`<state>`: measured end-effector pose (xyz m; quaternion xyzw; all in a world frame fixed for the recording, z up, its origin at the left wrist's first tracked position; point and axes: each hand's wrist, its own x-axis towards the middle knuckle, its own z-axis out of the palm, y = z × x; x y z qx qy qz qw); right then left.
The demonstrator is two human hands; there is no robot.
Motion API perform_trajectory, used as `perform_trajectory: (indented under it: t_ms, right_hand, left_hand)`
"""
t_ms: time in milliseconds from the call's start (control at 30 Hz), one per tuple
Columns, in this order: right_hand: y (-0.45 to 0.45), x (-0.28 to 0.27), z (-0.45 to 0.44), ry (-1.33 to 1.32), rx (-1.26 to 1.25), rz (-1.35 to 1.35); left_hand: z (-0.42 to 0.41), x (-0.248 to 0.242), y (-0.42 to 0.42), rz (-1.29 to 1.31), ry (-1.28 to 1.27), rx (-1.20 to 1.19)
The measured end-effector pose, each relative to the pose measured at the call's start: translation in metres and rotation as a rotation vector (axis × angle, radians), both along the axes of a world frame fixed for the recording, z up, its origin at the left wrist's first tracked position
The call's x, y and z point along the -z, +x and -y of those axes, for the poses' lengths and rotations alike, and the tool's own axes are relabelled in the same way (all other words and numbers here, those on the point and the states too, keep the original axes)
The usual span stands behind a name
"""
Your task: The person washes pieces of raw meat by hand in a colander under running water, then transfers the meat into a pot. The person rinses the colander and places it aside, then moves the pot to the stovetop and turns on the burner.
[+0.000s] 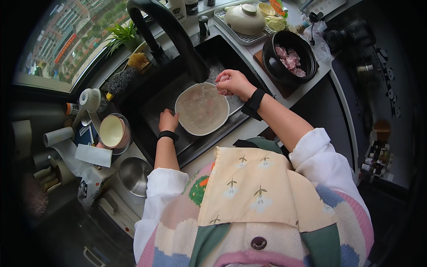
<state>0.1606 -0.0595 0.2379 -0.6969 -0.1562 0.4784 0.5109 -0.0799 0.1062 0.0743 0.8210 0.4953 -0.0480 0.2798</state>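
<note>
A white-rimmed basin [202, 109] full of cloudy water stands in the black sink [146, 108], with pale pink pieces dimly visible under the surface. Water runs into it from the black faucet [199, 68]. At the basin's left rim rests my left hand [168, 120], its fingers near or on the edge. My right hand [236, 83] is above the right rim, fingers curled around a piece of raw meat [224, 85]. To the right, a black pot [308, 75] holds several pieces of raw meat [291, 62] and sits on a brown wooden board [283, 91].
Behind the pot, a draining tray [245, 41] carries a beige lidded pot [244, 19] and a cut cabbage [276, 23]. Left of the sink are stacked bowls [111, 131], a steel bowl [135, 176] and a paper roll [59, 137]. A scrubber [122, 80] lies by the faucet.
</note>
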Motion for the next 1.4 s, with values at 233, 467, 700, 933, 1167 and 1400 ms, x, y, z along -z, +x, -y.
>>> perform_trajectory:
  t_ms: [233, 467, 700, 933, 1167, 1400]
  right_hand:
    - [-0.004, -0.023, 0.005, 0.083, -0.015, 0.066]
    - [-0.006, -0.024, 0.012, -0.005, -0.064, 0.207]
    - [0.001, -0.05, 0.034, 0.025, -0.124, 0.203]
    - [0.068, -0.16, 0.066, 0.119, 0.012, 0.499]
    - [0.185, -0.098, 0.122, -0.416, -0.04, 1.209]
    - [0.112, -0.099, 0.072, -0.565, -0.138, 1.469]
  left_hand:
    - [0.025, 0.04, -0.009, 0.065, -0.377, -0.13]
    - [0.015, 0.069, -0.01, -0.032, -0.271, -0.15]
    - [0.03, 0.026, 0.006, -0.079, -0.207, -0.087]
    - [0.032, 0.027, -0.006, -0.05, -0.2, -0.132]
    - [0.028, 0.014, 0.0, -0.042, -0.187, -0.064]
    - [0.018, 0.02, -0.007, 0.01, -0.421, -0.193]
